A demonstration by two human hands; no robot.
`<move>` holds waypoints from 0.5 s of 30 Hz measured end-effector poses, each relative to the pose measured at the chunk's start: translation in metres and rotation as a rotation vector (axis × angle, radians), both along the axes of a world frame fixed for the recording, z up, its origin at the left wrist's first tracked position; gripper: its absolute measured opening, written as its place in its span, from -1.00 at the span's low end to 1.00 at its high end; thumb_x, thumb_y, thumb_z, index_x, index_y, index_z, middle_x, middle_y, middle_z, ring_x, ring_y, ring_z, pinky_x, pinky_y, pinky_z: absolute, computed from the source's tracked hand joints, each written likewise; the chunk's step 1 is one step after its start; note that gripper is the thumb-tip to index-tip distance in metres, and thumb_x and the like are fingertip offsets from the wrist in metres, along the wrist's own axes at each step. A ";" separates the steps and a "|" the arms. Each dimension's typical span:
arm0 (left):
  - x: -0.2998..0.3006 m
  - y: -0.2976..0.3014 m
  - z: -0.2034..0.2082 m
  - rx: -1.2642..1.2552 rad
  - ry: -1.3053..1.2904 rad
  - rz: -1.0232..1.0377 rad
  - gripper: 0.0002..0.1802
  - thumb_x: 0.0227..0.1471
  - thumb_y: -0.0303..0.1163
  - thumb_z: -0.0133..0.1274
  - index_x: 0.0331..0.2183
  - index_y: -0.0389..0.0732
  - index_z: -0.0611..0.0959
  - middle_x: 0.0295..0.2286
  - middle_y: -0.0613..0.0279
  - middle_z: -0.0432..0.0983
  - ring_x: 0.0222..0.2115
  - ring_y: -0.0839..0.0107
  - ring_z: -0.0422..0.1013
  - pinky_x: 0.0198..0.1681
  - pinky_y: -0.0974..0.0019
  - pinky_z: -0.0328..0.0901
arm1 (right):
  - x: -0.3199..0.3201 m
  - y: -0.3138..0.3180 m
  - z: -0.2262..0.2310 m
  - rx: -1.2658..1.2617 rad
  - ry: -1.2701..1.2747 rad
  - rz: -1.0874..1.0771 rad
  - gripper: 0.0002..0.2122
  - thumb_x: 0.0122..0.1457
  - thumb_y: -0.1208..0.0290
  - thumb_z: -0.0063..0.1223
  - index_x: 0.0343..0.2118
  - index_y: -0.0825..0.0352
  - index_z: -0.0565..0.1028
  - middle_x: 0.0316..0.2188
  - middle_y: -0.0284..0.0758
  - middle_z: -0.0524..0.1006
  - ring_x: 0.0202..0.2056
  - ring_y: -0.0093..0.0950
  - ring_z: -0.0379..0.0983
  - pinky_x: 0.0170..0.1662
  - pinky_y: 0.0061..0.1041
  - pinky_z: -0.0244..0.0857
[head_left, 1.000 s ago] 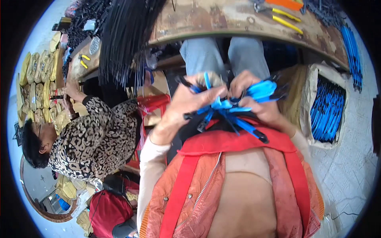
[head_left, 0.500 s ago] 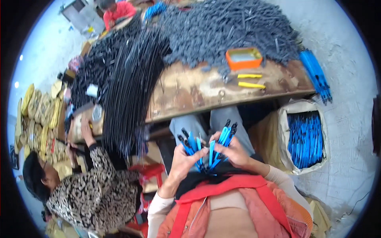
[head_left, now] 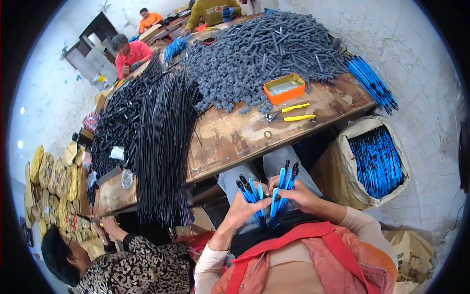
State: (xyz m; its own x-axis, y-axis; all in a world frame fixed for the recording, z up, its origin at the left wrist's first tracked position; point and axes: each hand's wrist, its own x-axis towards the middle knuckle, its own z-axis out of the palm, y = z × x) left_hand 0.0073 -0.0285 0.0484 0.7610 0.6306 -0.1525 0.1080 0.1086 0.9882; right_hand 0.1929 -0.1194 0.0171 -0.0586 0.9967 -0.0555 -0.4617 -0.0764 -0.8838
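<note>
Over my lap, my left hand is closed around several slim blue sticks with black tips, fanned upward. Beside it, my right hand grips another bunch of blue sticks of the same kind. The lower ends of both bunches come together between my palms. My thumbs lie across the sticks, and some fingers are hidden behind them. Just beyond my knees stands the worn wooden table, with yellow-handled pliers and an orange tin on it.
Grey plastic parts heap high on the table; long black rods overhang its front edge. At my right stands an open sack of blue sticks, with another blue bundle at the table corner. A co-worker sits close at left.
The view has tilted up, showing more of the far room and other people. My hands keep hold of both bunches. The co-worker's hand has left the tabletop and is by its edge.
</note>
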 end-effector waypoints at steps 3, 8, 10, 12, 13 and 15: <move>0.002 0.005 -0.003 -0.183 0.023 0.025 -0.57 -0.13 -0.45 0.28 -0.17 -0.37 0.59 -0.39 0.24 0.56 -0.39 0.46 0.49 -0.29 0.39 0.36 | 0.010 -0.001 0.016 -0.015 -0.088 0.080 -0.64 0.16 0.35 0.17 -0.01 0.34 0.42 -0.06 -0.36 0.43 -0.03 -0.54 0.35 0.08 -0.49 0.16; -0.007 0.028 -0.013 -0.320 0.021 0.014 -0.54 -0.21 -0.45 0.23 -0.17 -0.36 0.57 -0.33 0.15 0.58 -0.29 0.31 0.53 -0.16 0.31 0.37 | 0.071 0.010 0.050 0.147 -0.620 0.511 -0.37 0.14 0.23 0.20 0.23 0.28 0.19 -0.02 -0.30 0.43 0.04 -0.44 0.35 0.10 -0.40 0.22; -0.016 0.038 -0.030 -0.327 -0.081 -0.002 -0.56 -0.20 -0.39 0.23 -0.20 -0.33 0.57 -0.28 0.12 0.56 -0.22 0.29 0.51 -0.07 0.27 0.35 | 0.105 0.030 0.084 -0.040 -1.112 0.663 -0.41 0.16 0.24 0.17 0.22 0.24 0.23 -0.17 -0.26 0.51 -0.11 -0.43 0.47 -0.03 -0.41 0.33; -0.016 0.045 -0.029 -0.349 -0.064 0.031 -0.55 -0.20 -0.35 0.23 -0.20 -0.33 0.58 -0.25 0.12 0.55 -0.18 0.27 0.49 -0.04 0.25 0.33 | 0.138 0.060 0.103 0.051 -1.234 0.786 -0.56 0.17 0.23 0.14 0.08 0.29 0.42 -0.22 -0.22 0.57 -0.23 -0.47 0.53 -0.15 -0.43 0.39; -0.018 0.047 -0.034 -0.364 -0.076 0.029 -0.54 -0.20 -0.35 0.23 -0.19 -0.33 0.57 -0.26 0.13 0.55 -0.19 0.27 0.49 -0.06 0.26 0.33 | 0.151 0.086 0.112 0.141 -1.237 0.804 -0.62 0.17 0.26 0.14 0.02 0.31 0.47 -0.20 -0.24 0.58 -0.21 -0.48 0.52 -0.13 -0.44 0.38; -0.015 0.047 -0.032 -0.374 -0.140 0.040 -0.61 -0.11 -0.33 0.22 -0.19 -0.30 0.63 -0.35 0.26 0.57 -0.38 0.47 0.45 -0.29 0.38 0.33 | 0.172 0.142 0.123 0.126 -1.325 0.569 -0.71 0.18 0.33 0.11 -0.07 0.34 0.52 -0.24 -0.27 0.58 -0.19 -0.47 0.50 -0.10 -0.45 0.36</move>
State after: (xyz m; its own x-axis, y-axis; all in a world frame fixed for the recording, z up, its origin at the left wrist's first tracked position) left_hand -0.0078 0.0189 0.0160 0.7668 0.5807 -0.2736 -0.0370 0.4654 0.8843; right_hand 0.3647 0.0231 0.1398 -0.4174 0.8585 -0.2979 0.7517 0.1420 -0.6441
